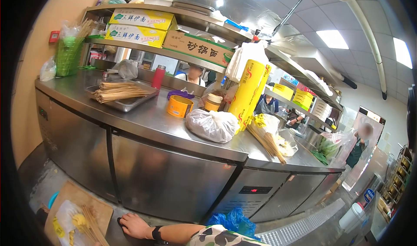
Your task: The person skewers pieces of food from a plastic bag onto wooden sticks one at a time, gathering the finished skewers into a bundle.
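My right hand [134,226] reaches in from the bottom, with a black band on its wrist. Its fingers lie slightly apart on a grey surface, the tips beside a small dark item that I cannot make out. To its left is a wooden board [103,209]. On that board lie a white plastic bag [65,211], yellow pieces [80,221] and a bundle of thin wooden sticks [93,227]. My left hand cannot be made out in the view.
A steel counter [147,135] holds a tray of skewers [119,92], a red bottle [158,77], a tied white bag [213,125] and a tall yellow roll [251,92]. Blue plastic [234,220] lies below. A person [358,146] stands at the far right; others are behind the shelves.
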`<action>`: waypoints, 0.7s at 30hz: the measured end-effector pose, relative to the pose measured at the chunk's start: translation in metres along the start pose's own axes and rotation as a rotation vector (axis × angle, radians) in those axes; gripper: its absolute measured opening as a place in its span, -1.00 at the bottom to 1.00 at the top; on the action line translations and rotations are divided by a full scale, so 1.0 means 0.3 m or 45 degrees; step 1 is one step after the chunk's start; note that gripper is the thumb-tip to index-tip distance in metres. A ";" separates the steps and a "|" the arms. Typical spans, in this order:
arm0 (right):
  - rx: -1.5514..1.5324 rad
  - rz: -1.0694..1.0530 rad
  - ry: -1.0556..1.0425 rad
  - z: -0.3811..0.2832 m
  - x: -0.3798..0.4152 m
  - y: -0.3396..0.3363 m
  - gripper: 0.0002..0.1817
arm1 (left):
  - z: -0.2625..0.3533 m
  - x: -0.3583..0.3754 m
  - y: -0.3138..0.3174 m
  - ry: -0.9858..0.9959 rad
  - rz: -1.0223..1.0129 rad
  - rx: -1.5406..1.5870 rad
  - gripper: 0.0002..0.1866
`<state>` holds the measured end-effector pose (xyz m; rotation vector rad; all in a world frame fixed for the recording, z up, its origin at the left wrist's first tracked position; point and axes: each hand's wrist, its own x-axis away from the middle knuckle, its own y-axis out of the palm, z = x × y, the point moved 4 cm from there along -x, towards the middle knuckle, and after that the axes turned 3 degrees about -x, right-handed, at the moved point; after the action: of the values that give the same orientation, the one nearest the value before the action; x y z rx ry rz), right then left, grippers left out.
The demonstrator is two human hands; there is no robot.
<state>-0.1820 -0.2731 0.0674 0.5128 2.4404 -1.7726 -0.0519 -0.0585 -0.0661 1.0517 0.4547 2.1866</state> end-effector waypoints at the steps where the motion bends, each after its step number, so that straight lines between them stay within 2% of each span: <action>1: -0.002 -0.007 0.002 -0.002 -0.001 -0.001 -0.77 | 0.007 0.018 0.021 -0.004 -0.015 0.004 -0.60; 11: 0.019 -0.038 0.002 0.002 -0.002 0.012 -0.76 | -0.016 0.010 0.011 -0.114 0.014 0.077 -0.56; 14: 0.051 -0.054 0.006 -0.005 -0.009 0.005 -0.75 | -0.013 0.014 0.011 -0.012 0.000 0.006 -0.52; 15: 0.056 -0.070 0.001 -0.014 -0.011 0.004 -0.75 | -0.031 -0.092 -0.019 0.246 -0.111 0.174 -0.84; 17: 0.071 -0.093 -0.002 -0.023 -0.020 -0.009 -0.75 | -0.036 -0.071 -0.004 0.237 -0.028 0.155 -0.83; 21: 0.115 -0.052 -0.064 -0.031 -0.034 0.003 -0.77 | -0.011 -0.015 0.049 0.241 -0.128 0.211 -0.70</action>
<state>-0.1710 -0.2664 0.0723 0.4232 2.3634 -1.8943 -0.0585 -0.0723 -0.0625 0.8895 0.7696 2.1965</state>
